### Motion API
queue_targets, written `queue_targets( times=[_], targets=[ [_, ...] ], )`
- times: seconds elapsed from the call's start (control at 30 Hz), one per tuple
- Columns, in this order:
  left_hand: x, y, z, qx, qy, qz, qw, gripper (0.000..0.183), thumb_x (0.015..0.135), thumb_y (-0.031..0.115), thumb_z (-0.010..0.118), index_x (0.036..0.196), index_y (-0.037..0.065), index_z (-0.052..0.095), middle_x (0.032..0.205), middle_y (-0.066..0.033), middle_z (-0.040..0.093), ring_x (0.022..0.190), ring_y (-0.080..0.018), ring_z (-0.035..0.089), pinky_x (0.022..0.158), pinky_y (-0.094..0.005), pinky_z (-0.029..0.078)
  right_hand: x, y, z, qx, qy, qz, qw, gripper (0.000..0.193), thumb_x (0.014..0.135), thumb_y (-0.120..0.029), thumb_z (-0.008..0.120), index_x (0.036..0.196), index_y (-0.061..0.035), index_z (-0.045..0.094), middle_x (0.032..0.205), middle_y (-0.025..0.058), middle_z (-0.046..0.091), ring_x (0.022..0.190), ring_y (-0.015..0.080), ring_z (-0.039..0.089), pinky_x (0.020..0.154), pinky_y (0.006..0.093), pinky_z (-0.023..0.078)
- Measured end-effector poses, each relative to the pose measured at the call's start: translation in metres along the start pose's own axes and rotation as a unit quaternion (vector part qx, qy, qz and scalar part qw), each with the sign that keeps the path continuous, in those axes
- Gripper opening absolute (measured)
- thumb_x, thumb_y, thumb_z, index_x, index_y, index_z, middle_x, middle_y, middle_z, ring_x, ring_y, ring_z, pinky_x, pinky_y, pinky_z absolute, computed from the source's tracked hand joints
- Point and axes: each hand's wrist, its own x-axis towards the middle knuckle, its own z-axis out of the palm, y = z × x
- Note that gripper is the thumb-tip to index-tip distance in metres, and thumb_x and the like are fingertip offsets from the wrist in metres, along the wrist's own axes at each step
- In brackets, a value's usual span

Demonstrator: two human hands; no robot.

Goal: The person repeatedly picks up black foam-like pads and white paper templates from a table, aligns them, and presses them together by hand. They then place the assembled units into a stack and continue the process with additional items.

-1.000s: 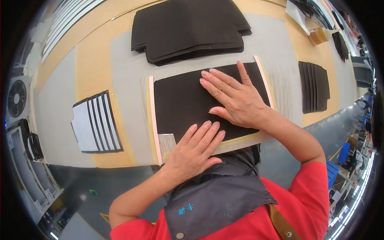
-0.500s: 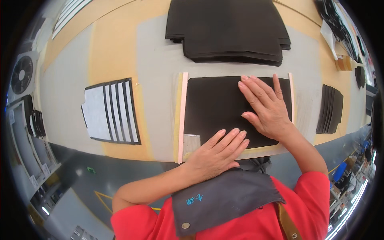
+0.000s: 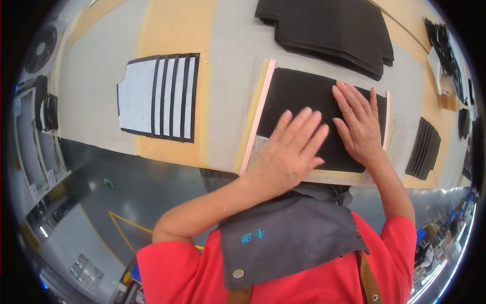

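Observation:
A black sheet [image 3: 298,93] lies flat on the table between a pale pink strip [image 3: 258,116] on its left and a second pale strip [image 3: 388,111] on its right. Resting on the right part of the sheet is my right hand [image 3: 360,126], palm down with its fingers stretched. My left hand [image 3: 288,152] is over the sheet's lower left area, fingers apart and slightly blurred; whether it touches the sheet I cannot tell. Neither hand holds anything. Part of the sheet is hidden beneath both hands.
Beyond the sheet lies a stack of large black panels [image 3: 329,30]. White panels with black edges [image 3: 139,96] overlap on the table's left side, and small black pieces [image 3: 423,148] on its right. The table's front edge [image 3: 192,165] runs close to my body.
My left hand has moved up and farther over the sheet from its near left edge. My right hand stays flat on the sheet. The whole view has shifted and tilted.

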Motion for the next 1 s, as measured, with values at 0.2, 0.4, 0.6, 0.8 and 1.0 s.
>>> queue_targets(
  times=[0.2, 0.4, 0.6, 0.8, 1.0],
  targets=[
    [-0.006, -0.009, 0.006, 0.036, 0.020, -0.041, 0.998, 0.067, 0.095, 0.034, 0.076, 0.153, 0.008, 0.056, 0.164, -0.0181, 0.044, 0.155, -0.0396, 0.037, 0.126, -0.0611, 0.026, -0.002, -0.002, 0.003, -0.013, 0.013, 0.002, 1.000, 0.058, 0.105, -0.027, 0.061, 0.160, -0.0124, 0.049, 0.164, 0.0034, 0.049, 0.152, 0.0225, 0.044, 0.132, 0.0546, 0.014],
    [-0.002, -0.009, 0.006, 0.090, 0.033, -0.023, 0.995, 0.064, 0.098, 0.032, 0.073, 0.153, 0.007, 0.053, 0.163, -0.0168, 0.045, 0.154, -0.0369, 0.039, 0.125, -0.0594, 0.029, -0.003, 0.004, 0.012, -0.022, 0.055, -0.018, 0.998, 0.055, 0.107, -0.031, 0.060, 0.159, -0.0137, 0.050, 0.163, 0.0031, 0.050, 0.151, 0.0221, 0.046, 0.130, 0.0587, 0.017],
    [-0.015, 0.012, 0.018, 0.079, -0.041, 0.084, 0.993, 0.061, 0.100, 0.024, 0.069, 0.155, 0.003, 0.052, 0.163, -0.0163, 0.047, 0.153, -0.0353, 0.042, 0.126, -0.0547, 0.031, -0.006, 0.013, 0.026, -0.041, 0.084, -0.025, 0.995, 0.053, 0.112, -0.038, 0.051, 0.159, -0.0151, 0.050, 0.164, 0.0032, 0.049, 0.152, 0.0223, 0.044, 0.130, 0.0603, 0.021],
    [-0.036, 0.028, 0.025, 0.119, -0.067, 0.099, 0.986, 0.076, 0.098, 0.038, 0.071, 0.160, 0.003, 0.046, 0.168, -0.0159, 0.041, 0.157, -0.0335, 0.037, 0.128, -0.0511, 0.027, -0.005, 0.007, 0.031, -0.033, 0.087, -0.022, 0.995, 0.054, 0.113, -0.041, 0.048, 0.160, -0.0148, 0.048, 0.165, 0.0035, 0.048, 0.153, 0.0226, 0.043, 0.130, 0.0596, 0.022],
    [-0.042, 0.034, 0.041, 0.158, -0.045, 0.084, 0.983, 0.083, 0.097, 0.049, 0.070, 0.163, 0.007, 0.042, 0.171, -0.0157, 0.037, 0.159, -0.0328, 0.033, 0.130, -0.0518, 0.023, -0.006, 0.010, 0.031, -0.057, 0.076, -0.011, 0.995, 0.056, 0.113, -0.041, 0.046, 0.162, -0.0146, 0.046, 0.167, 0.0035, 0.046, 0.155, 0.0215, 0.040, 0.131, 0.0580, 0.019]
  ],
)
